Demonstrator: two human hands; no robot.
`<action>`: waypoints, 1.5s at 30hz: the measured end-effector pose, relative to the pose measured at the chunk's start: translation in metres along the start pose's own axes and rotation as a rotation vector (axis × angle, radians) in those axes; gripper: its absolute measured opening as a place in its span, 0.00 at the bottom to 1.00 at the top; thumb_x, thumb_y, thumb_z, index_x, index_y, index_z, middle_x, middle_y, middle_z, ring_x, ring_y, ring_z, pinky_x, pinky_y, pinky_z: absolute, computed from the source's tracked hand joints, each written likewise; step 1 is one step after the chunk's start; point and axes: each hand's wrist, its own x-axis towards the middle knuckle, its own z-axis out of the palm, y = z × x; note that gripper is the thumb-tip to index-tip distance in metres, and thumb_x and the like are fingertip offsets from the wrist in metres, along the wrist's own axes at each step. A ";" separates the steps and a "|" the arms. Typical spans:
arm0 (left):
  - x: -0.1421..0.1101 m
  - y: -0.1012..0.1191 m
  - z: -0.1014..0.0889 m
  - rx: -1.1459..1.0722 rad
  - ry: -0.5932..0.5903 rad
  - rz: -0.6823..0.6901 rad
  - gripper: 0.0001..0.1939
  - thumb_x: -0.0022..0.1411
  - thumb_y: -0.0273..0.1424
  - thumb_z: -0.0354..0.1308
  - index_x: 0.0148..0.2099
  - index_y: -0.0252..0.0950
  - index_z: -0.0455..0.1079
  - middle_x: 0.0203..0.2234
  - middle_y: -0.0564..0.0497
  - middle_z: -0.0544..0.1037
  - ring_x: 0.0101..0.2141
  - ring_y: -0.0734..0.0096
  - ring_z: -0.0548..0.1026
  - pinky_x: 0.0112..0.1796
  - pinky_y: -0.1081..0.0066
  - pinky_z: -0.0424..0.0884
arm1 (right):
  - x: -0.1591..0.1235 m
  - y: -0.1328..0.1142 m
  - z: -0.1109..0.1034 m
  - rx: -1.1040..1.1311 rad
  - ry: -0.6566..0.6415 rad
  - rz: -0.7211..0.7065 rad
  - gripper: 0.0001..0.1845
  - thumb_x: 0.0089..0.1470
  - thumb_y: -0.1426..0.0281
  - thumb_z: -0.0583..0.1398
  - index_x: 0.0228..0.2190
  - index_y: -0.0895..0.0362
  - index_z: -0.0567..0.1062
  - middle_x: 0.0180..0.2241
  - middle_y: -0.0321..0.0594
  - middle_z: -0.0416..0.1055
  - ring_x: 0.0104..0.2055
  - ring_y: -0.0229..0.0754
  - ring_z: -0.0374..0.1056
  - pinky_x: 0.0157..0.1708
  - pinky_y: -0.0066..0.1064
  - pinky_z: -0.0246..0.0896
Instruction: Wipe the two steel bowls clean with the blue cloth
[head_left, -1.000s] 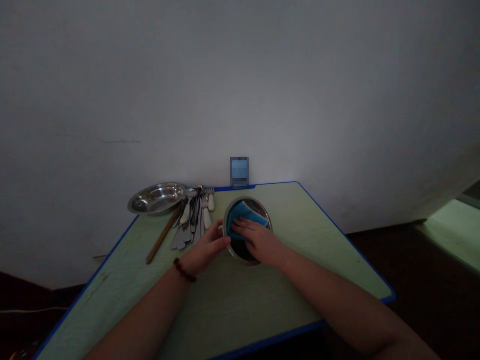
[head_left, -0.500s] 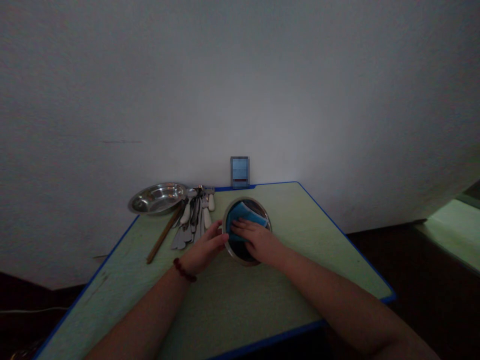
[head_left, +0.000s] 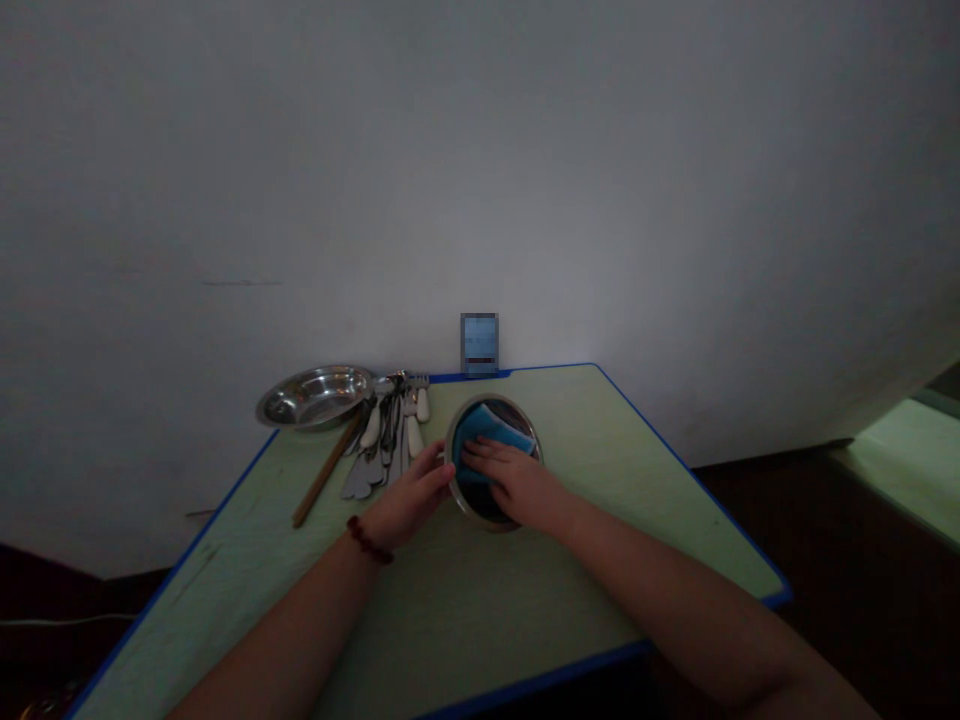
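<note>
A round metal bowl [head_left: 491, 524] with a shiny rim stands on the table, tilted a little toward me. My left hand [head_left: 409, 500], with a dark red bead bracelet at its wrist, grips the bowl's left rim between thumb and fingers. Inside the bowl lies a folded blue cloth [head_left: 491, 422] with a pale edge. My right hand [head_left: 517, 480] reaches in from the right and holds the cloth against the inner wall, its fingers close together. The thumb and part of the cloth are hidden beneath that hand.
Left of the bowl lies a pile of cutlery [head_left: 390, 430], several forks and spoons among it, some white-handled. Beside it are brown chopsticks [head_left: 324, 480] and a shiny oval metal dish [head_left: 315, 395]. A blurred upright screen [head_left: 480, 345] leans on the wall behind the blue-edged table [head_left: 600, 430].
Almost nothing differs. My left thumb and the bowl have shifted very slightly; the right hand stays on the cloth.
</note>
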 end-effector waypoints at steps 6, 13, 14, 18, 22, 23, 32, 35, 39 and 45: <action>-0.002 0.002 0.004 0.068 -0.130 0.058 0.33 0.41 0.34 0.68 0.50 0.38 0.62 0.51 0.42 0.70 0.55 0.51 0.63 0.55 0.52 0.55 | 0.000 0.000 -0.002 -0.002 0.023 0.021 0.31 0.44 0.83 0.50 0.53 0.63 0.65 0.56 0.49 0.60 0.60 0.46 0.52 0.58 0.45 0.50; -0.001 0.002 0.004 0.169 -0.184 0.060 0.42 0.38 0.29 0.70 0.55 0.42 0.56 0.59 0.42 0.59 0.59 0.52 0.56 0.56 0.52 0.52 | 0.000 0.002 -0.001 -0.012 0.043 0.030 0.32 0.44 0.83 0.50 0.53 0.62 0.64 0.56 0.50 0.60 0.60 0.46 0.52 0.58 0.47 0.49; -0.001 0.003 0.004 0.169 -0.186 0.056 0.42 0.39 0.30 0.70 0.55 0.42 0.56 0.59 0.42 0.59 0.58 0.52 0.57 0.56 0.52 0.52 | 0.000 0.002 -0.001 -0.016 0.043 0.029 0.32 0.44 0.83 0.50 0.53 0.62 0.64 0.56 0.49 0.60 0.60 0.46 0.52 0.58 0.47 0.49; -0.002 0.003 0.004 0.156 -0.189 0.045 0.42 0.40 0.31 0.69 0.57 0.41 0.55 0.58 0.41 0.60 0.58 0.51 0.58 0.55 0.51 0.54 | -0.001 0.001 0.000 -0.023 0.053 0.021 0.31 0.44 0.82 0.50 0.53 0.64 0.64 0.56 0.48 0.60 0.60 0.47 0.52 0.58 0.44 0.49; -0.002 0.002 0.004 0.134 -0.183 0.052 0.40 0.41 0.31 0.69 0.56 0.40 0.55 0.58 0.41 0.61 0.57 0.51 0.59 0.55 0.52 0.54 | 0.000 0.000 -0.001 -0.015 0.049 0.028 0.30 0.45 0.82 0.50 0.52 0.65 0.65 0.56 0.51 0.60 0.60 0.47 0.53 0.58 0.45 0.49; -0.002 0.003 0.004 0.132 -0.184 0.054 0.40 0.41 0.31 0.69 0.56 0.40 0.55 0.57 0.41 0.61 0.57 0.52 0.59 0.56 0.52 0.53 | 0.000 0.000 -0.001 -0.013 0.040 0.029 0.30 0.45 0.82 0.50 0.53 0.65 0.65 0.56 0.51 0.60 0.60 0.47 0.53 0.58 0.46 0.49; -0.003 0.002 0.002 0.131 -0.177 0.034 0.40 0.44 0.31 0.67 0.57 0.40 0.53 0.50 0.42 0.70 0.53 0.52 0.66 0.53 0.51 0.56 | -0.001 0.001 -0.002 -0.004 0.024 0.027 0.32 0.44 0.83 0.50 0.53 0.63 0.65 0.56 0.49 0.60 0.60 0.46 0.53 0.58 0.46 0.50; -0.004 0.003 0.002 0.132 -0.176 0.030 0.37 0.46 0.31 0.66 0.56 0.39 0.54 0.49 0.42 0.72 0.51 0.52 0.67 0.52 0.52 0.58 | -0.002 0.001 -0.002 0.000 0.016 0.030 0.32 0.44 0.83 0.50 0.53 0.61 0.64 0.56 0.49 0.60 0.60 0.46 0.52 0.58 0.46 0.50; -0.004 0.003 0.000 0.135 -0.149 0.026 0.33 0.47 0.31 0.65 0.55 0.38 0.57 0.46 0.43 0.74 0.50 0.52 0.69 0.51 0.53 0.60 | -0.002 0.001 -0.002 0.002 -0.003 0.038 0.32 0.44 0.83 0.50 0.53 0.61 0.64 0.56 0.48 0.60 0.60 0.46 0.53 0.58 0.46 0.50; -0.002 -0.001 -0.002 0.107 -0.137 0.067 0.30 0.47 0.31 0.65 0.52 0.38 0.62 0.49 0.44 0.73 0.51 0.53 0.67 0.52 0.55 0.58 | -0.002 0.000 -0.002 0.012 -0.001 0.020 0.32 0.44 0.83 0.50 0.53 0.61 0.65 0.56 0.49 0.60 0.60 0.46 0.53 0.58 0.46 0.50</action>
